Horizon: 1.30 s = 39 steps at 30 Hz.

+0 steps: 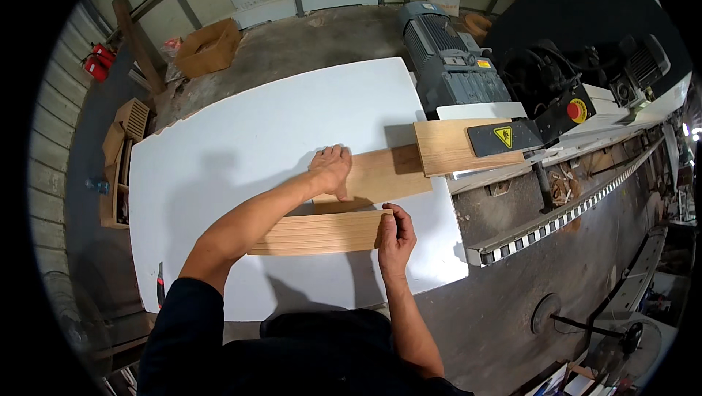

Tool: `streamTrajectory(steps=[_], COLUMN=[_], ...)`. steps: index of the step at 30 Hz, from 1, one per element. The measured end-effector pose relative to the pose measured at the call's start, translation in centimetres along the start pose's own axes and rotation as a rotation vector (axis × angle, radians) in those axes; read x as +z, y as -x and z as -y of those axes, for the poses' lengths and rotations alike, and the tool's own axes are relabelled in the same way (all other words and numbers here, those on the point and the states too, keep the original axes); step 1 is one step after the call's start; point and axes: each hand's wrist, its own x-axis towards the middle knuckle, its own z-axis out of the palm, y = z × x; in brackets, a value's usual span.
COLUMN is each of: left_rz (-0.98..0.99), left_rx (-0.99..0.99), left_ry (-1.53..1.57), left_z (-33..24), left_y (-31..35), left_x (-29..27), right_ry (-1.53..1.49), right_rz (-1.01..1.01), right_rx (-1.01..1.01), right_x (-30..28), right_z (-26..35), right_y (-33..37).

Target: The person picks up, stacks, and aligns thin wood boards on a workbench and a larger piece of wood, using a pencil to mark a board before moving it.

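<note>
A flat wooden board lies on the white tabletop. My left hand spans its left end, fingers at the far edge and thumb toward the near one. Closer to me is a block of pale wood with long parallel lines, like stacked boards seen edge-on. Around its right end my right hand is closed, thumb on the near face. Another wooden board lies at the machine's edge, its right part under a dark plate with a yellow warning triangle.
A grey motor stands behind the table's far right corner, beside a red stop button. A striped rail runs off to the right. At the table's left edge lies a utility knife. Cardboard boxes sit on the floor.
</note>
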Motion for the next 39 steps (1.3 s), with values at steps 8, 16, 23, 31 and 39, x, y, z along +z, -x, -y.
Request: streamTrajectory(steps=[8, 16, 23, 31, 39], left_rz=[-0.016, -0.155, -0.124, -0.825, -0.875], left_rx=[-0.050, 0.015, 0.107, 0.078, 0.117], left_ry=[0.330, 0.736, 0.824, 1.398, 1.616], left_z=[3.6, 8.2, 8.5, 9.7, 4.4], left_y=[1.2, 12.0, 18.0, 24.0, 21.8], left_x=[-1.7, -1.3, 0.5, 13.1, 13.5], right_ry=[0.018, 0.111, 0.100, 0.000, 0.030], right_rz=[0.028, 0.044, 0.229, 0.204, 0.237], right_rx=[-0.088, -0.205, -0.096, -0.065, -0.151], right_x=[-0.7, -1.2, -1.6, -1.3, -2.1], right_z=[-1.7, -2.9, -1.6, -2.7, -3.2], right_y=[-0.4, -0.6, -0.8, -0.7, -0.4])
